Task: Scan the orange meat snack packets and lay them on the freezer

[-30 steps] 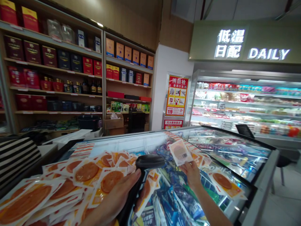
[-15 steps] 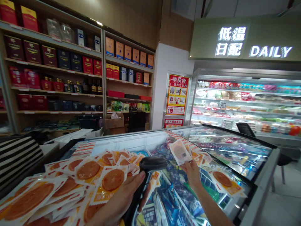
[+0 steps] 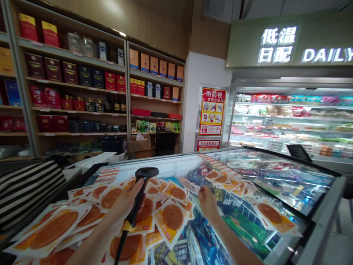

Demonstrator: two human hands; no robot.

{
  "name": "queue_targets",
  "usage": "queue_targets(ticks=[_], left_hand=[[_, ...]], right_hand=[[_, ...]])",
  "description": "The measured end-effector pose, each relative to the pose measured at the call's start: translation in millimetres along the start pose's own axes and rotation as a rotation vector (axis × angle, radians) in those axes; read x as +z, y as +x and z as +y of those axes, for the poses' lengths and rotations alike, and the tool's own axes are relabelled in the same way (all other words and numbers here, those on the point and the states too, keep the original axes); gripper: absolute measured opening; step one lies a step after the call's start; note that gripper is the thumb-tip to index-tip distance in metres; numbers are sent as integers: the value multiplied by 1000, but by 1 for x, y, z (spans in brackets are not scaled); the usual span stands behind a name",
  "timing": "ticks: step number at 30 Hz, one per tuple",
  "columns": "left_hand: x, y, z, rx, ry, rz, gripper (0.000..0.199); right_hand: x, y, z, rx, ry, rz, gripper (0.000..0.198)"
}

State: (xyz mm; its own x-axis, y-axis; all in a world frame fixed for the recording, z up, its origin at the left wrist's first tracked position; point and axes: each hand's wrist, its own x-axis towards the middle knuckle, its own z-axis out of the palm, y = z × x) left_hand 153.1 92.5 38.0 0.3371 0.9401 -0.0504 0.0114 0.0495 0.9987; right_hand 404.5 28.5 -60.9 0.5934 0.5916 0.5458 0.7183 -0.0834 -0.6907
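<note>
My left hand (image 3: 125, 200) is wrapped round the handle of a black barcode scanner (image 3: 147, 172), whose cord hangs down past my forearm. My right hand (image 3: 208, 202) pinches the edge of a flat food packet (image 3: 190, 185), tilted so that it shows nearly edge-on. Beneath the scanner spreads a heap of clear packets (image 3: 55, 228), each with a round brown-orange slice and a yellow label. One such packet (image 3: 173, 217) lies at the heap's right side, between my hands. More of these packets (image 3: 222, 179) lie on the freezer glass beyond my right hand.
A chest freezer (image 3: 317, 235) holds blue and green bags (image 3: 245, 228) in wire baskets under its glass. A single packet (image 3: 271, 215) lies on the right glass. A striped bag (image 3: 30, 191) is at left. Shelves of boxed bottles (image 3: 73, 73) and a lit chiller (image 3: 292, 121) stand behind.
The scanner has moved left and up in my left hand. My right hand has drawn the packet leftward and lower, turning it from face-on to nearly edge-on. The view has shifted left.
</note>
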Motion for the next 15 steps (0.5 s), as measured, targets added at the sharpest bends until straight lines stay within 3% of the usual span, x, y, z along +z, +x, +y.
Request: queue_targets(ticks=[9,12,15], left_hand=[[-10,5,3,47,37,99,41],[-11,8,1,21,46,131,42],[-9,10,-2,13,20,99,43]], right_hand=[[31,-14,-44,-222,-143,-256,19],[24,-8,-43,-310,-226,-294,25],[4,15,-22,-267,-361,-211,29]])
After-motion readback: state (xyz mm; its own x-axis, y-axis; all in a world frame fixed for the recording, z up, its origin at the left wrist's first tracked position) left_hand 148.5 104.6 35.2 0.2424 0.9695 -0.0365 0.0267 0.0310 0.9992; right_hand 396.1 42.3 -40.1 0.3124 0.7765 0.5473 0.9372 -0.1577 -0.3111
